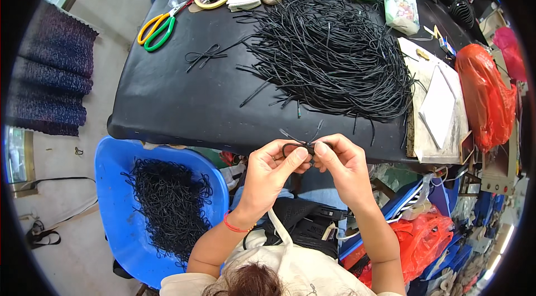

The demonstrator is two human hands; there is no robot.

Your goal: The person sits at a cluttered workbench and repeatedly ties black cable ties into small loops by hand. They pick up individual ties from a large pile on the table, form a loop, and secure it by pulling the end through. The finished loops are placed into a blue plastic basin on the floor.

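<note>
Left hand: the left hand (268,170) is closed, thumb and fingertips pinching a thin black cord bent into a small loop (296,147), just off the near edge of the black table (167,100).
Right hand: the right hand (341,163) is closed on the same cord from the other side — the two hands touch at the fingertips.
Cord in hand: its two loose ends stick up past the fingers toward the table edge.
Cord pile: a large heap of cut black cords (329,53) lies on the table, beyond the hands.
Finished bow: one small black cord bow (204,56) lies alone on the table, left of the heap.
Scissors: yellow-and-green-handled scissors (158,28) rest near the table's far left corner.
Blue bin: a blue plastic tub (114,184) holding a mound of tied black cord pieces (170,204) sits below the table's near edge — left of the left hand.
</note>
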